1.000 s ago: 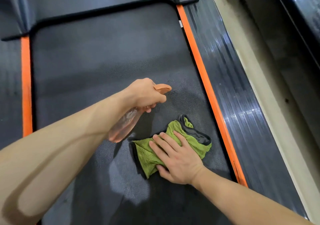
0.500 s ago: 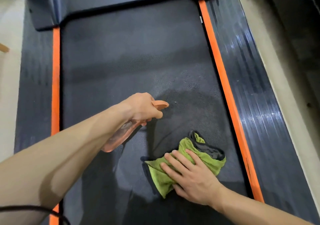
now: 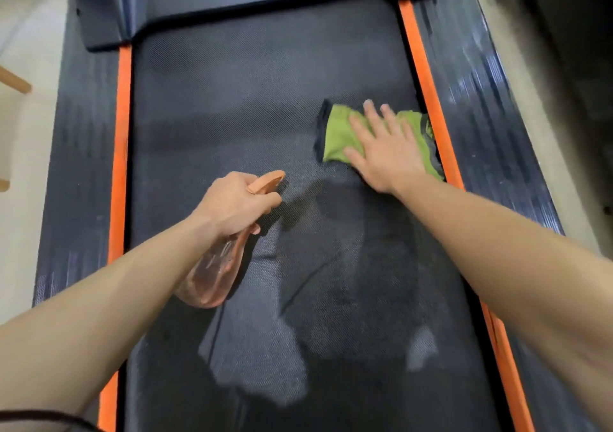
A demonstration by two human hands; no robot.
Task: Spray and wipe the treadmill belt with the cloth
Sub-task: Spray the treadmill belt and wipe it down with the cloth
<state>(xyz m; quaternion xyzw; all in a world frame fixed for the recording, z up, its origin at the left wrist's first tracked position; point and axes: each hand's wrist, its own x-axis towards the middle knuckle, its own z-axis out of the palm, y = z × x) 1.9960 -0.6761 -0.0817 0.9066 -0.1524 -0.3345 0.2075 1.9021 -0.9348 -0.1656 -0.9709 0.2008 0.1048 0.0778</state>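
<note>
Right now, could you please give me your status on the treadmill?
Left hand grips spray bottle. Right hand flat on green cloth, near right orange strip. Nothing blocking treadmill belt.

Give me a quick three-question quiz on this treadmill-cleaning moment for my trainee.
1. True or false: the right hand lies flat, fingers straight, on the green microfibre cloth.
2. The left hand grips: A) a translucent orange plastic spray bottle, B) a brush, C) nothing?
3. Fill in: on the black textured treadmill belt, the cloth lies beside the ____ orange edge strip.
Key: 1 true; 2 A; 3 right.
</note>
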